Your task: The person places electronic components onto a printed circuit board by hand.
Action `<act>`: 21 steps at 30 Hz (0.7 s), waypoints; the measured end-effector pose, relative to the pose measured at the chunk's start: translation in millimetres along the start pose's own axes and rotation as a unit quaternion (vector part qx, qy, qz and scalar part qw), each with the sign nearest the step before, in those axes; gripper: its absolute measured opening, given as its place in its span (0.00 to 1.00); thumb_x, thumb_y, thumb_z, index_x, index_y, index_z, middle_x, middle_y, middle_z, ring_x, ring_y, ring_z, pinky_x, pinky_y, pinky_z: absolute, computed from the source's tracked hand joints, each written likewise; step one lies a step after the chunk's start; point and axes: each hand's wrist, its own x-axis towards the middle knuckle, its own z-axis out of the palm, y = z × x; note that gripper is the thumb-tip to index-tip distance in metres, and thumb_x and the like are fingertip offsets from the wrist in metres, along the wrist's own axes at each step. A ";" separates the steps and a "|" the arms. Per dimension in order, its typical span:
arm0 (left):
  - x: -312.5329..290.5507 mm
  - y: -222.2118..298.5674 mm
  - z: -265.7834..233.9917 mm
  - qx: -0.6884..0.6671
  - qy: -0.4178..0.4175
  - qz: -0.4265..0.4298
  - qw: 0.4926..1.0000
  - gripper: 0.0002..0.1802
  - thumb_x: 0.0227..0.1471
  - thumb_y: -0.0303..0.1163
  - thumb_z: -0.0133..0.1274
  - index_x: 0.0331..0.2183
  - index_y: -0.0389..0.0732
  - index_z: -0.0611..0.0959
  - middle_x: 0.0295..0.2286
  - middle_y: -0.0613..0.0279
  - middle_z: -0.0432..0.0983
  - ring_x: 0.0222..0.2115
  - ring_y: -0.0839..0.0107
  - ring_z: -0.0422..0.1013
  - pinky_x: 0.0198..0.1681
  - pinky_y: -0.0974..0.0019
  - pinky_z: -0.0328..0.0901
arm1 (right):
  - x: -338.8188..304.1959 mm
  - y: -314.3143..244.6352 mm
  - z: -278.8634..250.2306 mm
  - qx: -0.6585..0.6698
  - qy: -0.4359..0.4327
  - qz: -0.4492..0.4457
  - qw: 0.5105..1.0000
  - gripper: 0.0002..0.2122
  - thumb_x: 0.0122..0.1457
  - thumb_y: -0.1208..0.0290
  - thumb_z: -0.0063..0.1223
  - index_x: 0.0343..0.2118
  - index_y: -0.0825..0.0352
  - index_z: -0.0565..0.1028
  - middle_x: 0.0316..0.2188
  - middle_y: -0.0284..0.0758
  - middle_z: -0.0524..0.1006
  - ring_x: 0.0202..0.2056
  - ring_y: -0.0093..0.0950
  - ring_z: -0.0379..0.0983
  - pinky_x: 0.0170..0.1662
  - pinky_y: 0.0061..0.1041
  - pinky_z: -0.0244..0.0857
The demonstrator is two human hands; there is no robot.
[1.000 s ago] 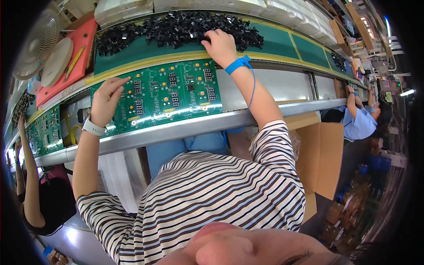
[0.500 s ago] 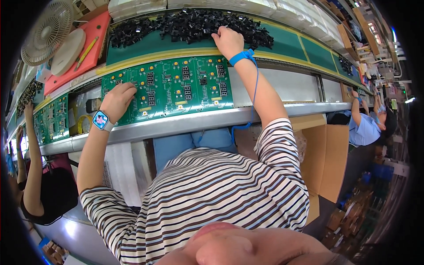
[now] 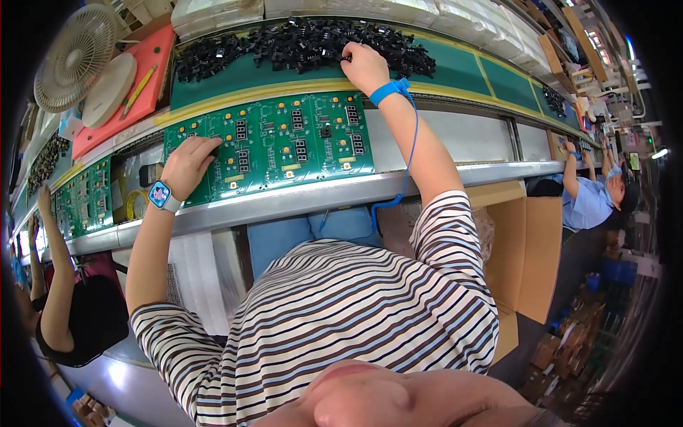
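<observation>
Green matting edged with yellow tape covers the long table (image 3: 462,75), and a fan (image 3: 77,57) stands at ten o'clock. Between nine and ten, the person's left hand (image 3: 191,167) lies over the left part of a green circuit board (image 3: 270,153); its fingers are close together, though whether they grip anything cannot be told. Seven-segment displays (image 3: 297,119) dot the board, which spans ten to twelve o'clock. Beyond it, toward twelve, spreads a heap of black electronic components (image 3: 306,44). Just past twelve, the right hand (image 3: 366,70) bends its fingers at the heap's near edge; their tips are partly hidden, so any hold is unclear. Picking out a component seems the step in hand; the next move calls for a clean pinch on one piece, free of its neighbours.
</observation>
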 end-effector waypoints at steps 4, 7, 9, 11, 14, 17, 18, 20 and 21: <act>1.0 0.5 2.5 -0.022 0.000 -0.016 1.000 0.21 0.42 0.21 0.56 0.42 0.41 0.76 0.34 0.55 0.75 0.36 0.56 0.71 0.41 0.59 0.67 | -2.6 -4.1 -5.9 0.010 -0.031 -0.021 0.999 0.06 0.46 0.69 0.52 0.29 0.59 0.77 0.31 0.40 0.75 0.35 0.41 0.73 0.37 0.39 0.68; 0.7 2.6 2.6 -0.020 0.002 -0.011 1.000 0.21 0.42 0.21 0.56 0.42 0.42 0.76 0.34 0.55 0.75 0.36 0.56 0.71 0.40 0.59 0.67 | -9.3 -7.3 -2.8 0.015 -0.034 -0.015 0.999 0.07 0.46 0.69 0.52 0.30 0.60 0.76 0.31 0.41 0.74 0.34 0.41 0.73 0.37 0.40 0.68; 2.0 0.9 3.4 -0.018 -0.005 -0.027 0.999 0.21 0.42 0.21 0.56 0.42 0.42 0.76 0.34 0.55 0.75 0.36 0.56 0.71 0.40 0.59 0.67 | -10.3 -9.2 0.4 0.014 -0.021 -0.019 0.999 0.07 0.47 0.69 0.53 0.30 0.60 0.76 0.30 0.41 0.74 0.34 0.42 0.72 0.37 0.40 0.68; 3.1 1.6 7.8 -0.018 -0.002 -0.020 1.000 0.20 0.43 0.21 0.55 0.42 0.42 0.76 0.34 0.55 0.75 0.36 0.56 0.71 0.40 0.59 0.68 | -14.8 -13.5 0.3 0.016 -0.019 -0.025 0.999 0.06 0.48 0.70 0.53 0.31 0.60 0.76 0.31 0.40 0.74 0.35 0.42 0.72 0.37 0.39 0.68; 14.2 11.3 8.8 -0.032 -0.007 -0.011 0.999 0.21 0.42 0.21 0.56 0.42 0.41 0.75 0.35 0.55 0.74 0.37 0.55 0.71 0.39 0.59 0.68 | -15.6 -8.9 13.5 0.031 0.029 -0.026 0.999 0.07 0.48 0.71 0.55 0.31 0.62 0.75 0.30 0.41 0.74 0.35 0.43 0.72 0.39 0.39 0.68; 34.3 32.0 4.0 -0.050 -0.023 -0.017 0.998 0.22 0.41 0.22 0.57 0.43 0.40 0.74 0.38 0.54 0.71 0.37 0.53 0.71 0.40 0.59 0.68 | -21.2 -3.5 5.0 0.045 0.054 -0.036 0.997 0.09 0.47 0.71 0.58 0.32 0.65 0.74 0.30 0.41 0.74 0.35 0.43 0.72 0.39 0.39 0.67; 42.5 36.0 -1.1 -0.039 -0.032 -0.048 0.998 0.21 0.42 0.24 0.57 0.42 0.41 0.74 0.38 0.54 0.71 0.38 0.54 0.71 0.40 0.59 0.67 | -26.4 -6.3 -2.9 0.063 0.031 -0.054 0.996 0.10 0.47 0.70 0.58 0.33 0.65 0.74 0.30 0.41 0.74 0.35 0.43 0.72 0.38 0.39 0.67; 64.4 29.7 -11.0 -0.029 -0.054 -0.060 0.996 0.17 0.43 0.29 0.57 0.39 0.41 0.74 0.38 0.54 0.70 0.38 0.52 0.70 0.40 0.57 0.67 | -37.4 -14.2 -21.6 0.107 0.010 -0.086 0.991 0.09 0.48 0.69 0.58 0.33 0.64 0.74 0.30 0.40 0.74 0.34 0.42 0.72 0.36 0.38 0.68; 75.9 14.7 -7.6 -0.036 -0.043 -0.054 0.997 0.16 0.44 0.29 0.56 0.39 0.40 0.74 0.38 0.53 0.70 0.38 0.51 0.70 0.40 0.57 0.67 | -43.5 -25.8 -33.5 0.118 -0.013 -0.088 0.989 0.09 0.51 0.70 0.57 0.34 0.65 0.75 0.31 0.40 0.75 0.34 0.40 0.73 0.35 0.34 0.68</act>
